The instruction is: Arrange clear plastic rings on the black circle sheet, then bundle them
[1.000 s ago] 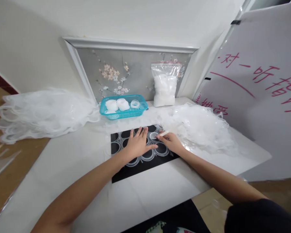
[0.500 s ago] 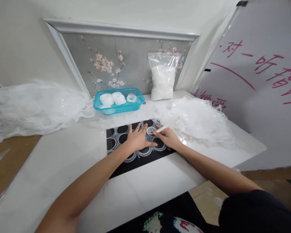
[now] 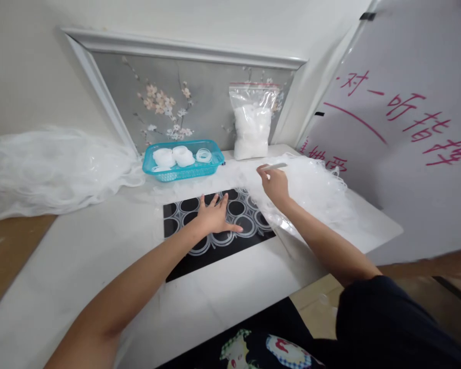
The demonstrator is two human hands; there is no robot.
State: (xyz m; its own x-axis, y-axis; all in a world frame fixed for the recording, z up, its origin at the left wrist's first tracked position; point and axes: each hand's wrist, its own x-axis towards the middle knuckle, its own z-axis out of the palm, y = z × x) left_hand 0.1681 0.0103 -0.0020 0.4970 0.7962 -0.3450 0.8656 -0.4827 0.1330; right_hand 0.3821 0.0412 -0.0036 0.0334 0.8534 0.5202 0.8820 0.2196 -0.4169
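Note:
My left hand (image 3: 214, 216) lies with fingers spread on a black sheet (image 3: 182, 265), across translucent ring-shaped outlines with black round centres. In my right hand (image 3: 275, 187) is a slim white stick (image 3: 278, 166), gripped like a pen, its far end pointing right. What kind of tool it is cannot be made out. That hand is beyond the sheet's upper right corner, at the left side of a heap of clear plastic ring scraps (image 3: 315, 187). Whether its fingertips touch anything is unclear.
A blue basket (image 3: 172, 176) of white rings stands behind the sheet. To its right is a zip bag (image 3: 251, 130) of white pieces. Another translucent heap (image 3: 57, 169) covers the left side. A framed flower picture (image 3: 203, 89) and a whiteboard (image 3: 407, 179) border the table (image 3: 223, 279).
My right hand has lifted away from the sheet and moved up and right to the scrap heap, still holding the stick. My left hand stays on the sheet. The view has shifted slightly.

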